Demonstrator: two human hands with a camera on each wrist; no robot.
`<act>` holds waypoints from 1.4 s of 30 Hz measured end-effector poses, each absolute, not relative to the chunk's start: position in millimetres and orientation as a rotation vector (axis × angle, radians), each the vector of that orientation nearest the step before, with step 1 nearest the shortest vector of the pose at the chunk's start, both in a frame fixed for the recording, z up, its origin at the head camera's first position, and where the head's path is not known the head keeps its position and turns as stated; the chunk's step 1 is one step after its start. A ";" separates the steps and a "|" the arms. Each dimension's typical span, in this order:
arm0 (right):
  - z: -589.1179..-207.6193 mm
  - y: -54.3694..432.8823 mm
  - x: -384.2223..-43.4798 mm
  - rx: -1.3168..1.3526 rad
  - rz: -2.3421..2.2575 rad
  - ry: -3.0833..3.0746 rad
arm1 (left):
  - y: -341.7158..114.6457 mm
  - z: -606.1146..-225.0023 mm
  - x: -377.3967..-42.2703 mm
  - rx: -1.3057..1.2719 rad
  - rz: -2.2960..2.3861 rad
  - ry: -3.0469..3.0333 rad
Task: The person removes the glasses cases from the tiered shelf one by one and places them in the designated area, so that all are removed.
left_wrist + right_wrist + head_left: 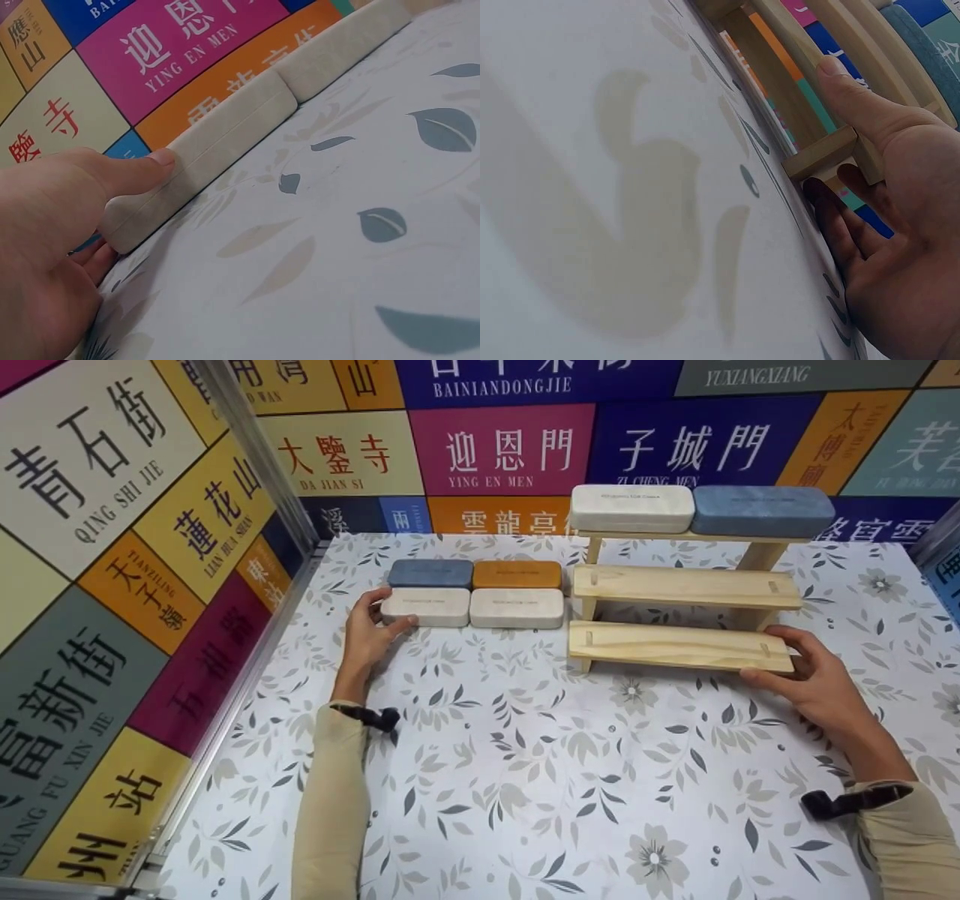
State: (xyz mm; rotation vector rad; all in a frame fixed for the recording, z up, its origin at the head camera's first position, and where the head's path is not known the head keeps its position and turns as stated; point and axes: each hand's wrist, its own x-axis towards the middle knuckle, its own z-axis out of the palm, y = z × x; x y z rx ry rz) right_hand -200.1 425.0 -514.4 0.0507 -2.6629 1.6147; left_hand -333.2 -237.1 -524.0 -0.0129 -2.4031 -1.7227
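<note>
White eyeglass case is pinched at its left end by left hand; lowest shelf of wooden stand is gripped by right hand, apparently for steadying.

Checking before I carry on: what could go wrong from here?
The right hand grips the wooden stand; a tug might upset the upper white case and upper blue case on top. The left hand holds the front-left white case, close against the front-right white case, so a push could knock both askew.
</note>
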 end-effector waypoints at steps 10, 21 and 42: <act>-514.7 427.2 -201.8 0.035 1.597 -2.677 | -237.1 -523.4 -331.8 0.026 -1.751 -2.399; -514.8 428.2 -202.0 0.016 1.614 -2.680 | -235.9 -521.6 -331.1 -0.003 -1.734 -2.452; -515.0 424.4 -200.5 0.052 1.676 -2.621 | -193.7 -485.7 -332.5 -0.277 -1.553 -2.225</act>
